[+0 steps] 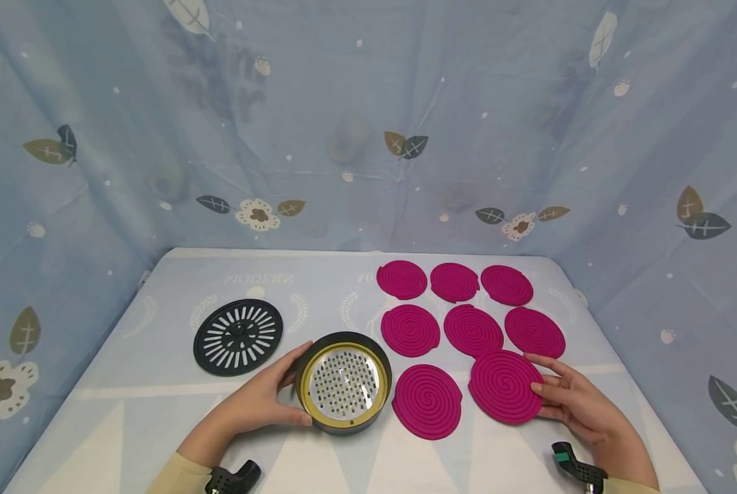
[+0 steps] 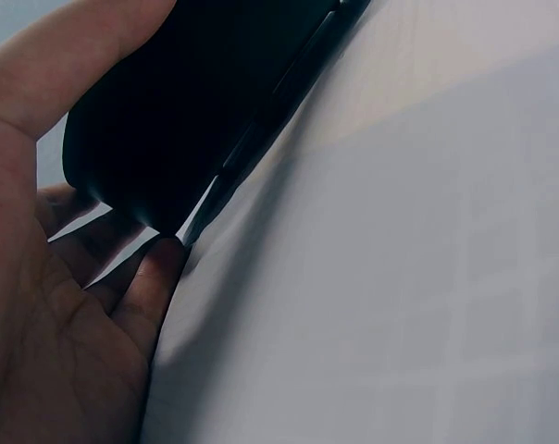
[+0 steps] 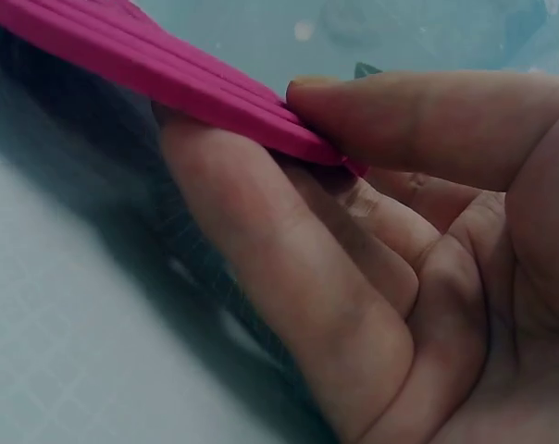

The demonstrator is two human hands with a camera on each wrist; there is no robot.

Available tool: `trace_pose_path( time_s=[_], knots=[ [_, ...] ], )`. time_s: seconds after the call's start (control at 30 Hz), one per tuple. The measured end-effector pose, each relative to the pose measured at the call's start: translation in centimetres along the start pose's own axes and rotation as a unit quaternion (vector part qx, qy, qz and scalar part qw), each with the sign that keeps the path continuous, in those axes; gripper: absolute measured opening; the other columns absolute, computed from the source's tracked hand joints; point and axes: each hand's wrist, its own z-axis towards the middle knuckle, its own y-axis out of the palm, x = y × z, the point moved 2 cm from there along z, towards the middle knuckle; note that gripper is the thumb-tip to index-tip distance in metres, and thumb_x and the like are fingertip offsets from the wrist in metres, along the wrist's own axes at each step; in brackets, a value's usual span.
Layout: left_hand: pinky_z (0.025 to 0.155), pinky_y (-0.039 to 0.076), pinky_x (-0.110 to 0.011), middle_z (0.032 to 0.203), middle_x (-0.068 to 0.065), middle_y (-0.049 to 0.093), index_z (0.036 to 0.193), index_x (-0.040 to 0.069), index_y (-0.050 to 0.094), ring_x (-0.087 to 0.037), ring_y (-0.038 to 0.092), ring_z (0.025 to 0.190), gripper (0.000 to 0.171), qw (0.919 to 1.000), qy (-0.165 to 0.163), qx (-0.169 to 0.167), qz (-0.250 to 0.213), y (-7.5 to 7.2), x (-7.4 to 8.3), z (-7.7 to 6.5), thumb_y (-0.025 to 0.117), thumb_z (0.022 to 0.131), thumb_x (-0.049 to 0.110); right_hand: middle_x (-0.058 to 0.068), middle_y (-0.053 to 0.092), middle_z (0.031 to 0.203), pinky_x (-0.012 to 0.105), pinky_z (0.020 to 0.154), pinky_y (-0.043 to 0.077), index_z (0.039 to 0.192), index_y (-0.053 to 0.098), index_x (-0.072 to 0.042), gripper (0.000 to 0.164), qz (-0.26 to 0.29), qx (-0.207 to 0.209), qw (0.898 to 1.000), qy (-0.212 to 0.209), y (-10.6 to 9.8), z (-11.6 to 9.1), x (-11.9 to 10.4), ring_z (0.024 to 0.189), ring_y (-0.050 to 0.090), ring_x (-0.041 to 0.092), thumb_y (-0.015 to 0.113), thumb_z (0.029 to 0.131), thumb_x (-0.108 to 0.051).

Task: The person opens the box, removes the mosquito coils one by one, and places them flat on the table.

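My left hand (image 1: 263, 394) curls its thumb and fingers round the side of a dark round bowl with a grater (image 1: 344, 381) set in its yellow-rimmed top. In the left wrist view, the bowl's dark wall (image 2: 168, 120) lies between thumb and fingers, low against the tabletop. On the right, my right hand (image 1: 581, 401) pinches the edge of a magenta spiral coaster (image 1: 506, 387). Seen from the right wrist, the coaster (image 3: 168, 69) is raised off the surface, thumb on top and fingers underneath. Beside it, another magenta coaster (image 1: 427, 402) lies flat between the two hands.
Further magenta coasters lie in rows behind, among them one in the middle (image 1: 473, 331) and one at the right (image 1: 534, 333). A black slotted disc (image 1: 239, 337) rests left of the bowl. Patterned cloth (image 1: 356, 123) hangs behind and beside the table (image 1: 158, 412).
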Motion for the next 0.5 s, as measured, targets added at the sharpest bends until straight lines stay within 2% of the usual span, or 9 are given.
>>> trace_pose_path(
  time_s=[0.2,0.33,0.5],
  knots=[
    [0.114,0.035,-0.030,0.158,0.005,0.029,0.158,0.022,0.025,-0.015,0.031,0.143,0.124,1.0000,0.003,0.000,-0.001,-0.02,-0.03,0.00,0.094,0.058,0.044,0.013,0.066,0.116,0.043,0.084,0.059,0.154,0.023,-0.008,0.058,0.002,-0.006,1.000,0.018,-0.18,-0.02,0.14,0.095,0.070,0.025,0.045,0.102,0.005],
    [0.114,0.035,-0.030,0.158,0.005,0.029,0.158,0.021,0.025,-0.015,0.031,0.143,0.123,1.0000,0.003,-0.001,-0.004,-0.04,0.03,-0.03,0.094,0.058,0.044,0.013,0.066,0.119,0.045,0.086,0.059,0.150,0.035,-0.015,0.052,0.001,-0.023,0.999,0.026,-0.29,-0.19,0.12,0.099,0.069,0.025,0.043,0.102,0.005],
    [0.114,0.035,-0.029,0.158,0.005,0.029,0.158,0.019,0.025,-0.013,0.030,0.143,0.124,1.0000,0.004,-0.001,-0.002,-0.09,0.19,-0.03,0.094,0.058,0.044,0.011,0.066,0.121,0.047,0.091,0.056,0.140,0.049,-0.020,0.043,-0.014,-0.005,0.999,0.038,-0.46,-0.40,0.02,0.103,0.068,0.024,0.044,0.103,0.002]
  ],
)
